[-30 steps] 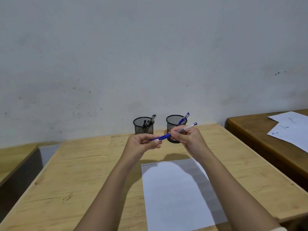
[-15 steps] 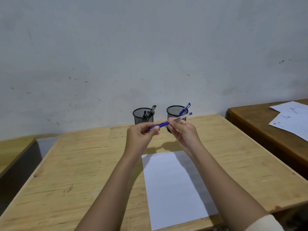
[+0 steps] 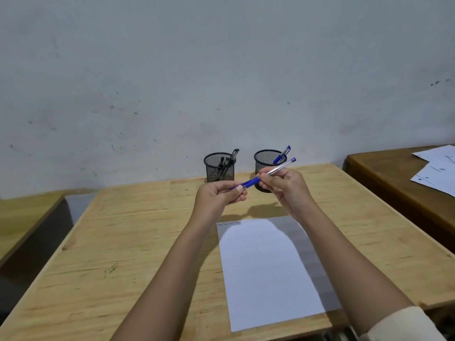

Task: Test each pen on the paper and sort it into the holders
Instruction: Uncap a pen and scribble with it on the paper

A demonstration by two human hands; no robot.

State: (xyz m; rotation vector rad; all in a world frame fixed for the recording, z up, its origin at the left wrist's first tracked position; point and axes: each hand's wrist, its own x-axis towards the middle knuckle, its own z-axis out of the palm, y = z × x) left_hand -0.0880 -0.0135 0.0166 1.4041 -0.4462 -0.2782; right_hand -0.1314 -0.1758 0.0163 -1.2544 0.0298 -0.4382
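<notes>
Both hands hold one blue pen (image 3: 253, 181) in the air above the wooden table (image 3: 138, 242). My left hand (image 3: 219, 195) pinches its blue capped end. My right hand (image 3: 285, 187) grips the clear barrel, whose blue tail points up and right. Below lies a white sheet of paper (image 3: 268, 271) with a short line of scribbles at its top left corner. Two black mesh holders stand at the table's far edge: the left holder (image 3: 218, 169) has several dark pens, the right holder (image 3: 267, 163) has one blue pen (image 3: 283, 153).
A grey wall rises right behind the holders. A darker wooden desk (image 3: 384, 183) at the right carries loose printed sheets (image 3: 438, 171). Another wooden surface (image 3: 24, 217) sits at the left, across a gap.
The hands and the pen stay together in front of the holders; the view has shifted slightly. The grip on the pen looks the same.
</notes>
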